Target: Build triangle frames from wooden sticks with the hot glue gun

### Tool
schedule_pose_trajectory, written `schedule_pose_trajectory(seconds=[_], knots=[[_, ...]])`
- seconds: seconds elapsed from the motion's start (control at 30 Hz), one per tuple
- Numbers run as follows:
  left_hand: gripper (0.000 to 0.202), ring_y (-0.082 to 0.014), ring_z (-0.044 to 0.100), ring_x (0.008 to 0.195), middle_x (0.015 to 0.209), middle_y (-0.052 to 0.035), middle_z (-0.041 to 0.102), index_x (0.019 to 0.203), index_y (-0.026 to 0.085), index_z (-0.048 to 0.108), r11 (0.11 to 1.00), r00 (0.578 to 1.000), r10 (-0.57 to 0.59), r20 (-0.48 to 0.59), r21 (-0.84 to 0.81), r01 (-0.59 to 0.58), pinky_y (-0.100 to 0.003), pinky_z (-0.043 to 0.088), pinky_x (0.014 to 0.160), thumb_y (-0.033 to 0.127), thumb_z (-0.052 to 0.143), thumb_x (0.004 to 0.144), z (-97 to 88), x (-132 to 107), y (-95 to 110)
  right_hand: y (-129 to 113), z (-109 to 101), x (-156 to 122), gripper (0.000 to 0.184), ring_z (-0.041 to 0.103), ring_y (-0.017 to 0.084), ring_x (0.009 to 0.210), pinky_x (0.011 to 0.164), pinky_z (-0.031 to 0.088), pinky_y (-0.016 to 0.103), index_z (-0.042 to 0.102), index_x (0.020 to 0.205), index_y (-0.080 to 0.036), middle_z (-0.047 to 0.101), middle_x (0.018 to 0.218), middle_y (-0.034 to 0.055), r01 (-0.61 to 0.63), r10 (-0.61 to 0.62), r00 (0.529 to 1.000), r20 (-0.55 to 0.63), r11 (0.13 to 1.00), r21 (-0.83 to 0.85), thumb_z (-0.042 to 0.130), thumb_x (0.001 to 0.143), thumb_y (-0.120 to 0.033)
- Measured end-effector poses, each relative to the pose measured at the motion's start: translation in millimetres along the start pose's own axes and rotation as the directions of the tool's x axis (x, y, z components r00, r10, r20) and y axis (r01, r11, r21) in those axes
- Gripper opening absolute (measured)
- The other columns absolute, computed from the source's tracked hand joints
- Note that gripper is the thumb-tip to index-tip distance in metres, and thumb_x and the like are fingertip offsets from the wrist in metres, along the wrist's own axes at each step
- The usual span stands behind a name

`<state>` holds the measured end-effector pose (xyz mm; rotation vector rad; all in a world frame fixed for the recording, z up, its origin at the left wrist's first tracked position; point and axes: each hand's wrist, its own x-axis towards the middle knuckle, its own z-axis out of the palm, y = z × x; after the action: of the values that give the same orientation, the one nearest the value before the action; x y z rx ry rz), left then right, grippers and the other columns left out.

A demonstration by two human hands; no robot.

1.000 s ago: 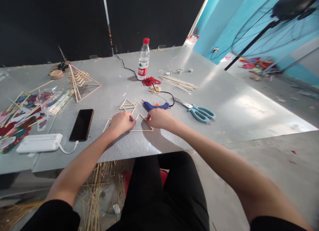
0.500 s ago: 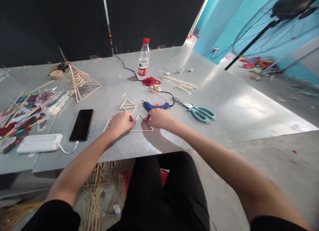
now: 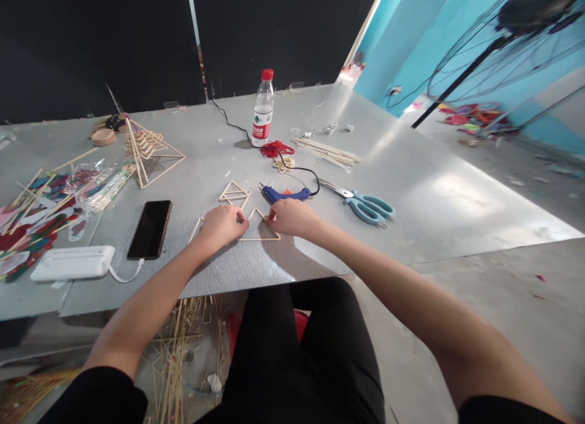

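A triangle of thin wooden sticks (image 3: 260, 239) lies flat near the table's front edge. My left hand (image 3: 223, 225) is closed at its left side, thumb and fingertips pinching a stick there. On the right side, my right hand (image 3: 291, 217) pinches the sloping stick near the triangle's top. A smaller stick frame (image 3: 234, 192) lies just beyond my left hand, and part of another stick piece shows to that hand's left. The blue glue gun (image 3: 286, 195) rests right behind my right hand. Teal-handled scissors (image 3: 371, 209) lie to the right of it.
A phone (image 3: 150, 230) and a white power bank (image 3: 73, 263) joined by a cable lie at left. Behind stand a stick pyramid (image 3: 155, 156) and a water bottle (image 3: 262, 116). Red cord (image 3: 276, 148), a small stick star (image 3: 284, 163) and loose sticks (image 3: 326, 151) lie farther back.
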<state>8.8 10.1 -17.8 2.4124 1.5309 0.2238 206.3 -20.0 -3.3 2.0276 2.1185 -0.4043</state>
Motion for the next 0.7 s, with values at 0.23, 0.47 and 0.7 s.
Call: schedule_pose_trajectory(seconds=[0.23,0.47,0.7], knots=[[0.022,-0.0241,0.071,0.085,0.084,-0.0085,0.077,0.090,0.022,0.079,1.000,1.000,0.001,0.001,0.003,-0.001,-0.033,0.053,0.077,0.040,0.067,0.089,-0.7,-0.6,0.9,-0.7,-1.9,-1.3,0.032,0.067,0.022,0.108,0.095,0.058,0.044,0.067,0.121,-0.016,0.067,0.122,0.0094,0.009,-0.009,1.000,0.001,1.000,-0.009,0.064,0.102,-0.042],[0.023,-0.0244,0.072,0.087,0.083,-0.0086,0.076,0.091,0.022,0.079,1.000,1.000,0.002,0.002,0.007,-0.002,-0.033,0.052,0.078,0.040,0.066,0.090,0.1,-0.2,0.3,-0.7,-1.7,-1.7,0.032,0.067,0.023,0.109,0.096,0.057,0.045,0.067,0.121,-0.016,0.067,0.122,0.0095,0.015,-0.015,1.000,-0.006,1.000,-0.009,0.065,0.102,-0.042],[0.022,-0.0256,0.072,0.087,0.083,-0.0092,0.076,0.090,0.022,0.079,1.000,1.000,0.006,0.004,0.002,-0.006,-0.035,0.052,0.079,0.040,0.066,0.090,-0.7,-0.3,0.5,0.5,-0.5,0.0,0.032,0.067,0.022,0.108,0.095,0.058,0.044,0.067,0.121,-0.016,0.067,0.122,0.0093,0.015,-0.015,1.000,-0.003,1.000,-0.009,0.064,0.102,-0.042]])
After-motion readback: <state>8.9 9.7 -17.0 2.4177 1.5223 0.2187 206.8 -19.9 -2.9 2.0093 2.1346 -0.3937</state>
